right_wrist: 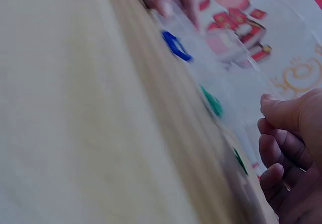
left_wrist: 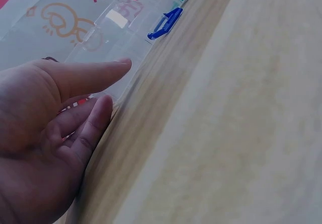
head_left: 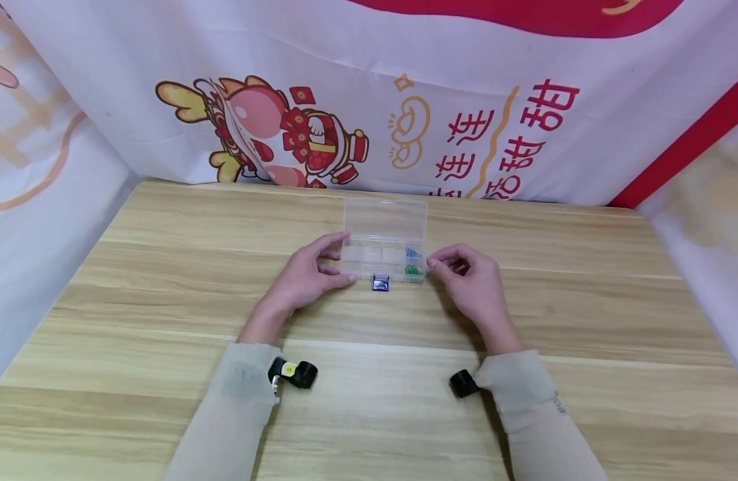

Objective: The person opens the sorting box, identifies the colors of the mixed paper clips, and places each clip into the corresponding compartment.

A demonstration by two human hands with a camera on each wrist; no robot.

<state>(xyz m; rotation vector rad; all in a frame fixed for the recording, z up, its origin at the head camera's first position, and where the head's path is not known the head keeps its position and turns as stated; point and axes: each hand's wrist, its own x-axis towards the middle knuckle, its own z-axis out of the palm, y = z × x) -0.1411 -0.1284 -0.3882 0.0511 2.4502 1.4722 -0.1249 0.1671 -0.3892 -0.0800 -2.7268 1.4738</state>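
A clear plastic compartment box [head_left: 362,257] lies on the table, its transparent lid [head_left: 385,219] raised at the back. From its front edge juts a blue latch [head_left: 381,283]. Green pieces [head_left: 413,269] fill the front right compartment, with blue pieces [head_left: 412,252] behind them. My left hand [head_left: 305,270] grips the box's left end, thumb at the front corner and index finger towards the back. At the right end is my right hand [head_left: 471,275], thumb and index fingertips close to the edge. Its fingers are loosely curled in the right wrist view, nothing visible between them.
Wood-grain table [head_left: 369,401] lies under both forearms and the box. Behind it hangs a white printed cloth [head_left: 369,60] with red lettering and a cartoon figure. A small green piece [right_wrist: 240,161] shows near the right fingers in the right wrist view.
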